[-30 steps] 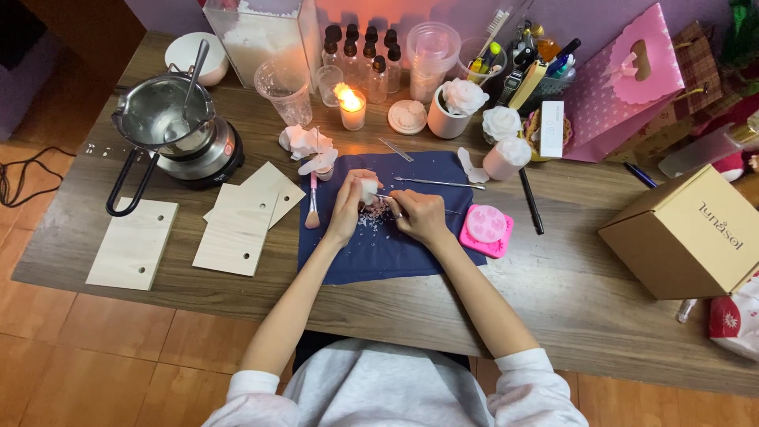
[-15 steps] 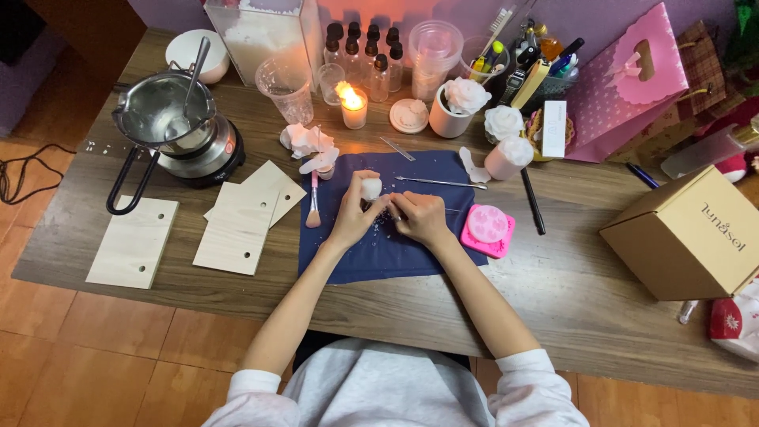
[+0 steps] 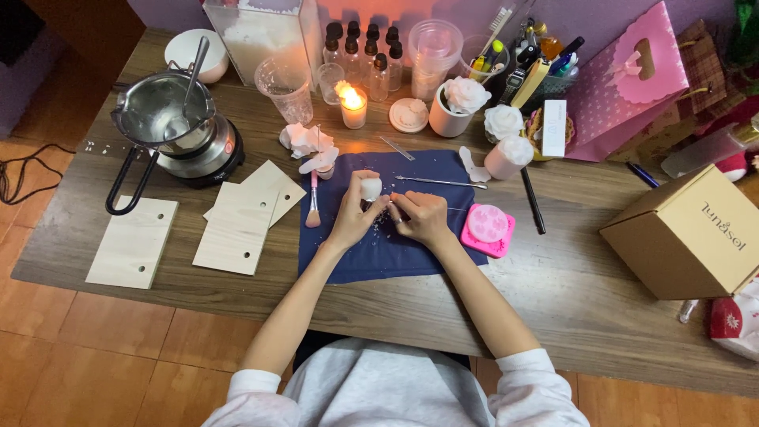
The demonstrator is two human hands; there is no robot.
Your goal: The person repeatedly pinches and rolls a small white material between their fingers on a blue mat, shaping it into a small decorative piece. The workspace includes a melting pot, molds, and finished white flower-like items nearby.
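head view | left hand (image 3: 353, 219) closed around small white wax piece (image 3: 371, 188), held above navy cloth (image 3: 379, 253) | right hand (image 3: 421, 216) pinched near it, contents too small to tell | pink mould (image 3: 488, 228) just beside right hand

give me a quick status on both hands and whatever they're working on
Left hand shut on small white wax piece. Right hand pinched close beside it, contents hidden. Both over blue mat; pink mold just right, pink brush just left.

left hand (image 3: 353, 217): raised, fingers curled | right hand (image 3: 421, 217): fingers pinched, beside left
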